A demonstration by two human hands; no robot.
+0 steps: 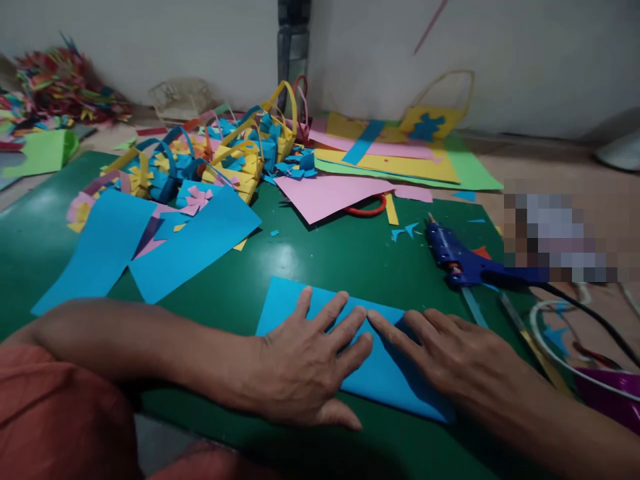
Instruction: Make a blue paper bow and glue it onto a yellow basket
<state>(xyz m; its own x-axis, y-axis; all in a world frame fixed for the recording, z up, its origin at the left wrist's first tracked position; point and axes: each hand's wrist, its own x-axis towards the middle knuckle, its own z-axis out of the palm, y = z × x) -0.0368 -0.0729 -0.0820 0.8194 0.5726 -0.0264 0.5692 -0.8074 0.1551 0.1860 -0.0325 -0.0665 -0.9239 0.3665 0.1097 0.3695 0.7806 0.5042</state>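
A blue sheet of paper [383,380] lies on the green table board in front of me, and it looks folded over along its near edge. My left hand [315,360] rests flat on it with fingers spread, the thumb reaching past the near edge. At the right part of the sheet, my right hand [445,353] presses down with its index finger stretched out, the tip close to my left fingers. The other right fingers are bent and partly hidden. Neither hand grips anything. Two more blue sheets [195,243] lie to the left, beyond my left forearm.
Small paper baskets [240,163] with flowers crowd the back left. Behind stand coloured sheets [420,163]. Red-handled scissors [367,207] lie partly under pink paper [330,197]. At right are a blue glue gun [460,260] with its cable, a cutter-like tool [525,333] and a purple container [610,393].
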